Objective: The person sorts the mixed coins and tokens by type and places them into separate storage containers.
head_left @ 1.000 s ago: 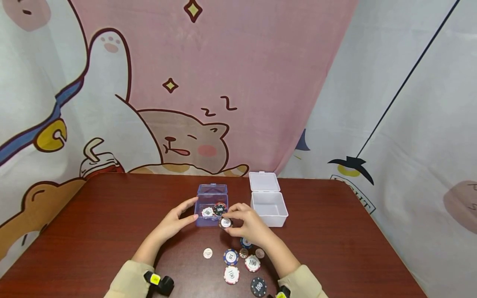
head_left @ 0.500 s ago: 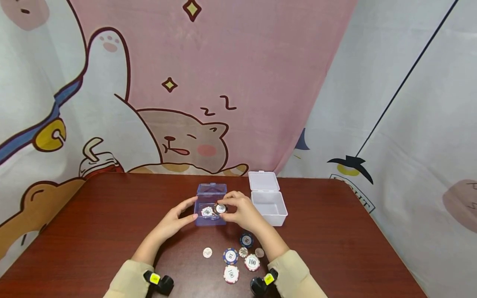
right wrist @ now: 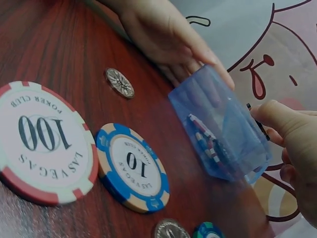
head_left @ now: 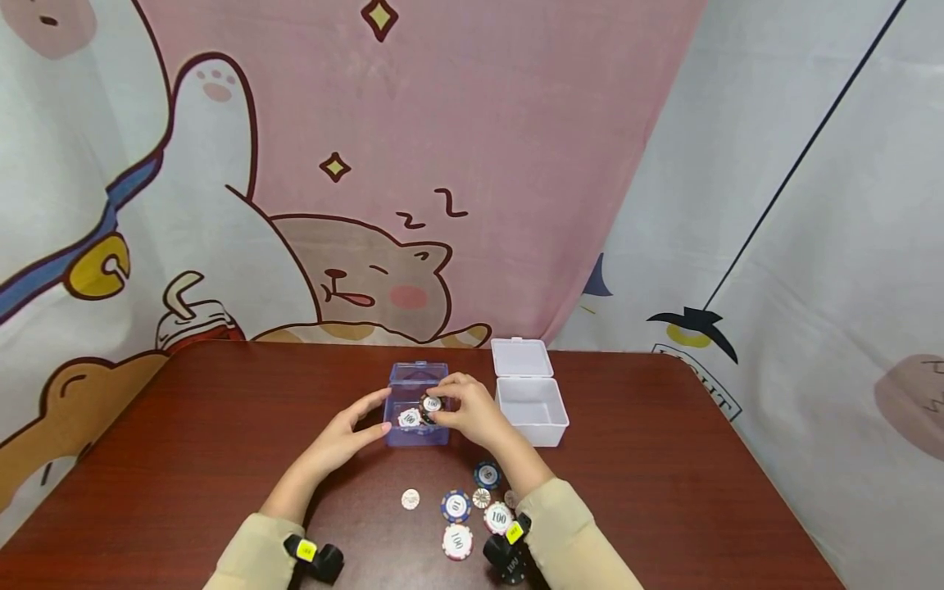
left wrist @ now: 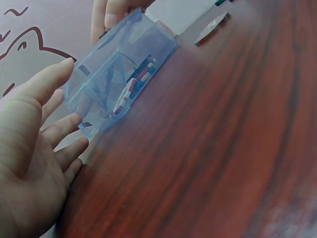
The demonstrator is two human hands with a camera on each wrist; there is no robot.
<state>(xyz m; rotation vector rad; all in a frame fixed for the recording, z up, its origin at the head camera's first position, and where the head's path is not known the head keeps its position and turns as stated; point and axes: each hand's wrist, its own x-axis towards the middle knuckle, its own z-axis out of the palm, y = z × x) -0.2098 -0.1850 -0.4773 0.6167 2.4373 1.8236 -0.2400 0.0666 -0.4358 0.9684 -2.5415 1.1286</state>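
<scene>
right hand (head_left: 472, 411) pinches "100" chip (head_left: 432, 404) at blue box (head_left: 415, 438)

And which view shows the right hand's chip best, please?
The head view: the chip shows its face, marked 100. The right wrist view shows its edge; the left wrist view, at most a sliver.

In the head view, the black 100 chip (head_left: 514, 567) is partly covered by the right wrist camera (head_left: 500, 552), a coin (head_left: 510, 499) is overlapped by the forearm, and the dark chip (head_left: 426, 418) in the blue box (head_left: 416, 437) is mostly hidden by the right hand (head_left: 472, 410) and its pinched chip (head_left: 432, 403). The boxed chips (left wrist: 125, 95) are blurred by the tinted wall in both wrist views. The red-edged 100 chip (right wrist: 47, 144), blue-green chip (right wrist: 209, 231) and white box (left wrist: 182, 14) are cut off by picture edges.
</scene>
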